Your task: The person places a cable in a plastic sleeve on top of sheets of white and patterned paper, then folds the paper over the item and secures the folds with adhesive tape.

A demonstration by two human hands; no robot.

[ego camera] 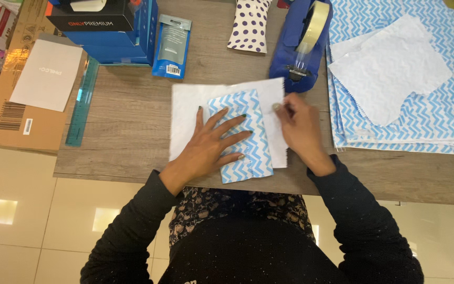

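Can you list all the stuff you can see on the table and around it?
zigzag packet: 1, blue and white, on the white sheet
white sheet: 1, table middle
tape dispenser: 1, blue, behind the sheet
zigzag paper stack: 1, right
dotted bag: 1, purple on white, far edge
blue boxes: stack, far left
ruler: 1, teal, left edge
cardboard box: 1, brown, left
left hand: flat on packet
right hand: pinching the sheet's edge

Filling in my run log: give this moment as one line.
left hand: flat on chevron packet | right hand: pinching white paper edge | tape dispenser: behind
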